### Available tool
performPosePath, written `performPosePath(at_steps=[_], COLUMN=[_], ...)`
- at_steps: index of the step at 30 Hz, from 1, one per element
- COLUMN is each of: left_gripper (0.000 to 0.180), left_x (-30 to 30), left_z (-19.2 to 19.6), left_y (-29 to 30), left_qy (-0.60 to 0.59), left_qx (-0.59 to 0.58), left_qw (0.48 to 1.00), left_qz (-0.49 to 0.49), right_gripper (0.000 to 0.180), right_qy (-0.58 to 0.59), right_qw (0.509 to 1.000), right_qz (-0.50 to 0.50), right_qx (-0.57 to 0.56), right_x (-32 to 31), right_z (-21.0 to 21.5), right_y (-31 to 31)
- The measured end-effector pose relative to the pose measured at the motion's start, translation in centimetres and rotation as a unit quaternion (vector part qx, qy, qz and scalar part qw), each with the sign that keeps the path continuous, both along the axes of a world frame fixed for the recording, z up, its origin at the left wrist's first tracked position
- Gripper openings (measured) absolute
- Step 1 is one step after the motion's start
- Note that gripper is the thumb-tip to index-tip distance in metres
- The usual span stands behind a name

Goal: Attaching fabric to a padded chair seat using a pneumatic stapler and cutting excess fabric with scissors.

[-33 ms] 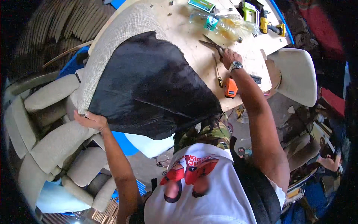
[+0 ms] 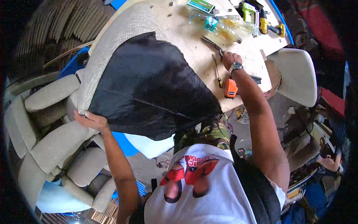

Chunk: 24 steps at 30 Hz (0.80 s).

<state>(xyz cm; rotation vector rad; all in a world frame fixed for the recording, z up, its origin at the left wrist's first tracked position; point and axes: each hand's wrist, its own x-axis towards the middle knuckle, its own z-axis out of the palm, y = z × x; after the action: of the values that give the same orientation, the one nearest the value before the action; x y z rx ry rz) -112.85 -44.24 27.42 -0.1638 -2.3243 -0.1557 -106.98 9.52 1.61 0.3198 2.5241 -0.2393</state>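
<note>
A black cloth point(image 2: 149, 86) is spread over a piece of grey woven fabric point(image 2: 128, 22) on the pale wooden table point(image 2: 179, 33). At the near left corner of these, my left hand point(image 2: 91, 121) grips the grey fabric's edge, thumb on top and fingers underneath. My right hand point(image 2: 231, 59) is on the table right of the cloth, closed round the handles of dark scissors point(image 2: 212, 44), whose blades point to the far left. Beside that hand lie a thin screwdriver point(image 2: 219, 76) and an orange tape measure point(image 2: 230, 89).
Clear plastic bottles point(image 2: 225, 28), a green box point(image 2: 201, 5), a green power tool point(image 2: 250, 13) and a yellow drill point(image 2: 270, 26) sit at the table's far right. A pale cushioned seat point(image 2: 296, 76) stands right of it. Grey sofa cushions point(image 2: 56, 147) crowd the left.
The scissors have turned slightly in my right hand, and their blades look closer together. My left hand and the cloth stay where they were.
</note>
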Motion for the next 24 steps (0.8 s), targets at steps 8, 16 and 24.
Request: performPosePath(at_steps=[8,16,24], left_gripper=[0.048,0.046,0.05], left_x=[0.5,0.0,0.0], left_z=[0.5,-0.4,-0.9], left_y=[-0.3,-0.8,-1.7], left_qy=[-0.003,0.014,0.009], left_qx=[-0.028,-0.053,-0.052], left_qw=[0.999,0.998,0.999], left_qz=[0.018,-0.009,0.0], right_gripper=[0.035,0.061,0.027], right_qy=[0.047,-0.293,0.077], right_qw=[0.813,0.72,0.967], right_qz=[-0.271,-0.206,-0.107], right_qx=[-0.513,-0.594,-0.218], right_x=[12.6,13.7,5.6], right_z=[3.3,12.3,-0.3], right_y=[1.5,1.3,0.6])
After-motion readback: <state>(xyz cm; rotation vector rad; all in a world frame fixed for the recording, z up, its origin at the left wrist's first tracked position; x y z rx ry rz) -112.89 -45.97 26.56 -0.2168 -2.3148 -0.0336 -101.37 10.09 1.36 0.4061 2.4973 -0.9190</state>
